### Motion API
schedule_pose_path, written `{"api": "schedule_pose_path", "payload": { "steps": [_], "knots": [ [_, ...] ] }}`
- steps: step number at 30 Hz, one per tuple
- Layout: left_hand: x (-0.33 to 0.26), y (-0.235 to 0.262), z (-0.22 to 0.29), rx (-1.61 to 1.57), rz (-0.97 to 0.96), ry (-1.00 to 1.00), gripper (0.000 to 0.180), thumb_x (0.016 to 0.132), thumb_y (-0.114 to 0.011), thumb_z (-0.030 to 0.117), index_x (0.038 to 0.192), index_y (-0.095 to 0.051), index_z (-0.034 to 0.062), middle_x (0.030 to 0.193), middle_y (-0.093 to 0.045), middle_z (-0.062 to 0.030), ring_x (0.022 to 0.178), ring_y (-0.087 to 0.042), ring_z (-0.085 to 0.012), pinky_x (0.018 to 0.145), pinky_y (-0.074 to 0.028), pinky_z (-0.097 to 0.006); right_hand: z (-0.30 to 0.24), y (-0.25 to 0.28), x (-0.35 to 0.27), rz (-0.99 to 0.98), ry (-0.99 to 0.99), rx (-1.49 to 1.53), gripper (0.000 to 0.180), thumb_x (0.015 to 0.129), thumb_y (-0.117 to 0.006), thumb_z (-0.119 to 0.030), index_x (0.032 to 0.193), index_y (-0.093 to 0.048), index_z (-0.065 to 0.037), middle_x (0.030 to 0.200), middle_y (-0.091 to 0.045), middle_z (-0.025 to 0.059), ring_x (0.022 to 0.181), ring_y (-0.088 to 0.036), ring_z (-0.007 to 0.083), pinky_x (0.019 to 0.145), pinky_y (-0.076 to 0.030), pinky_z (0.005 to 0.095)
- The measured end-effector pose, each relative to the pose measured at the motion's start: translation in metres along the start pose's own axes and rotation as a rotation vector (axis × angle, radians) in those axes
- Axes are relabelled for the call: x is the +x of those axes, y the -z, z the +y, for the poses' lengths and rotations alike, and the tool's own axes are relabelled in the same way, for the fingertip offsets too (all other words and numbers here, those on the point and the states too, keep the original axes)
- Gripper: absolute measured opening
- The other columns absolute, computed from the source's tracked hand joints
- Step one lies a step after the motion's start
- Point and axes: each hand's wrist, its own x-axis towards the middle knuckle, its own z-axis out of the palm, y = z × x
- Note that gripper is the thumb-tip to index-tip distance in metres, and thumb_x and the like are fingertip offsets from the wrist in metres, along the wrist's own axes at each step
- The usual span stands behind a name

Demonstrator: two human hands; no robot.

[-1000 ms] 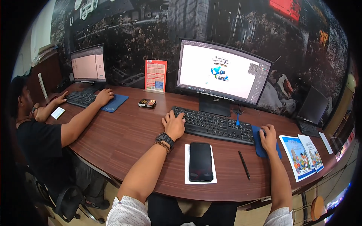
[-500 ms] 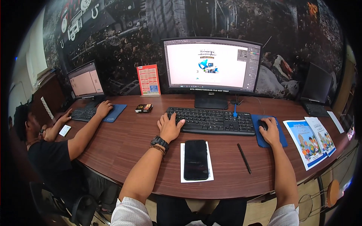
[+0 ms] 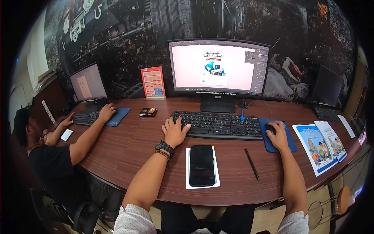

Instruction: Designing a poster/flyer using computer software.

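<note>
My left hand (image 3: 175, 131) rests at the left end of a black keyboard (image 3: 224, 131), fingers spread over the keys and thumb out to the side. On a blue mouse pad (image 3: 287, 143) to the right, my right hand (image 3: 277, 135) is curled over a dark mouse (image 3: 270, 129), most of it covered by the hand. Behind the keyboard, a wide monitor (image 3: 187, 62) displays a page with a bold title, a blue globe and a small desk picture. A black phone (image 3: 202, 165) lies on white paper (image 3: 188, 171) between my forearms, and a black pen (image 3: 252, 163) is to its right.
Colourful printed booklets (image 3: 317, 150) lie at the desk's right, near a dark laptop (image 3: 327, 87). A small dark box (image 3: 148, 112) and a red standing calendar (image 3: 153, 83) are left of the monitor. Farther left, a co-worker (image 3: 52, 162) works at another keyboard and screen.
On my monitor the title lettering has filled in, and a pale block shows at the page's bottom. The co-worker's screen picture has also changed. My hands stay in place.
</note>
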Motion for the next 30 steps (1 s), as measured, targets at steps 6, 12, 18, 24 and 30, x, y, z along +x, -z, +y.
{"api": "schedule_pose_path", "payload": {
  "steps": [6,12,18,24,30],
  "knots": [
    [0.000,0.003,0.005,0.017,-0.025,0.014,0.067,0.096,-0.053,0.055,0.142,-0.049,0.0065,0.147,-0.035,-0.0321,0.138,-0.028,-0.0467,0.114,-0.016,-0.058,-0.005,0.002,0.000,-0.008,-0.011,-0.005,0.036,0.081,-0.069,-0.017,0.115,-0.067,-0.004,0.119,-0.056,0.0172,0.109,-0.059,0.0372,0.093,-0.048,0.0425],
    [-0.001,0.003,0.002,0.016,-0.019,0.003,0.067,0.096,-0.052,0.055,0.141,-0.050,0.0057,0.147,-0.034,-0.0323,0.138,-0.028,-0.0468,0.114,-0.015,-0.058,-0.003,0.002,-0.001,-0.014,-0.001,-0.020,0.036,0.082,-0.069,-0.017,0.116,-0.067,-0.005,0.120,-0.055,0.0168,0.110,-0.059,0.0368,0.094,-0.048,0.0422],
    [-0.003,0.002,0.013,0.157,0.093,-0.088,0.067,0.095,-0.054,0.056,0.135,-0.056,0.0023,0.146,-0.036,-0.0323,0.135,-0.031,-0.0471,0.111,-0.023,-0.058,-0.002,-0.001,-0.002,-0.023,-0.012,-0.045,0.037,0.082,-0.069,-0.018,0.117,-0.066,-0.006,0.121,-0.055,0.0169,0.112,-0.058,0.0371,0.095,-0.048,0.0423],
    [0.001,0.007,0.020,0.168,0.138,-0.074,0.066,0.096,-0.050,0.059,0.122,-0.064,0.0010,0.133,-0.046,-0.0306,0.118,-0.044,-0.0429,0.098,-0.038,-0.050,0.004,-0.002,0.002,-0.025,0.015,-0.020,0.037,0.083,-0.070,-0.020,0.117,-0.066,-0.007,0.121,-0.055,0.0173,0.112,-0.058,0.0369,0.095,-0.048,0.0417],
    [0.005,0.002,0.021,0.228,0.158,-0.077,0.070,0.096,-0.045,0.063,0.114,-0.068,0.0001,0.125,-0.050,-0.0275,0.113,-0.046,-0.0398,0.097,-0.039,-0.048,0.007,-0.004,0.004,-0.041,-0.010,-0.026,0.038,0.083,-0.071,-0.020,0.119,-0.066,-0.007,0.124,-0.055,0.0169,0.115,-0.057,0.0360,0.098,-0.047,0.0421]
  ]
}}
